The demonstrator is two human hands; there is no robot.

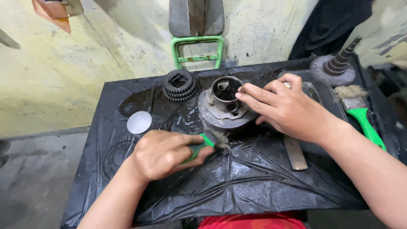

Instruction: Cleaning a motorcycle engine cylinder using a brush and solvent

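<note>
The left hand (163, 153) has its grip pressed together around the green handle of a small brush (206, 144), so most of the handle is hidden inside the fist; only a short green stub and the dirty bristles show, the bristles touching the lower edge of a round metal engine part (220, 111) that sits near the middle of the desk (254, 182). The right hand (285, 109) lies on that part from the right, fingers spread flat over its rim and covering its far side; whether the thumb hooks beneath cannot be made out. The desk is wrapped in black plastic sheeting that looks wet and oily; its creases blur a ring-shaped outline under the left wrist. A stack of black gears (180, 85) stands just behind and left of the part; a flat grey disc (139, 122) lies well left of it. A flat metal bar (295, 153) is partly hidden under the right wrist; a second brush with a green handle (361, 114) lies at the right edge, its handle end cut off by the forearm; a stepped gear shaft (339, 62) stands at the back right.
</note>
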